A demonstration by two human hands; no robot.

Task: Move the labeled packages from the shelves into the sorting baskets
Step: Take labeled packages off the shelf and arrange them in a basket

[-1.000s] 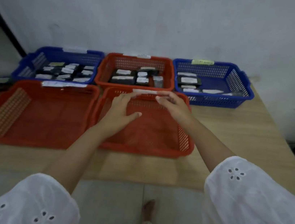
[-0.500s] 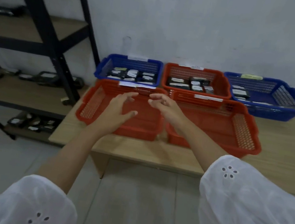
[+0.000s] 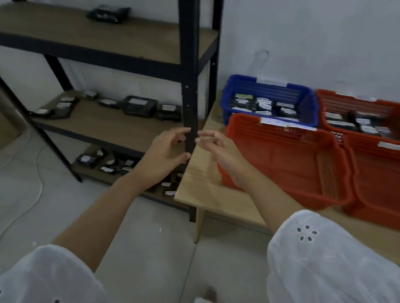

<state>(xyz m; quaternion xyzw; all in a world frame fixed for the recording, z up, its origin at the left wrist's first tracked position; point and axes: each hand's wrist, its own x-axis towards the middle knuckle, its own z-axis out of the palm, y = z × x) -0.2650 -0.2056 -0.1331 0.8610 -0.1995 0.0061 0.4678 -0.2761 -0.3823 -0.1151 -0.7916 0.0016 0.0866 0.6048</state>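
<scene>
On the middle shelf (image 3: 110,123), left, lay labeled packages (image 3: 137,106), probably light and stiff. Both hands (image 3: 165,150) hovered empty, fingers (image 3: 206,134) released; their flat sides looked best to grip.

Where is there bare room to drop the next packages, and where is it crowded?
Free: the two front red baskets, the near one and its right neighbour, both bare inside. The top shelf holds only one package. Crowded: the blue basket, the back red basket and the middle shelf.
</scene>
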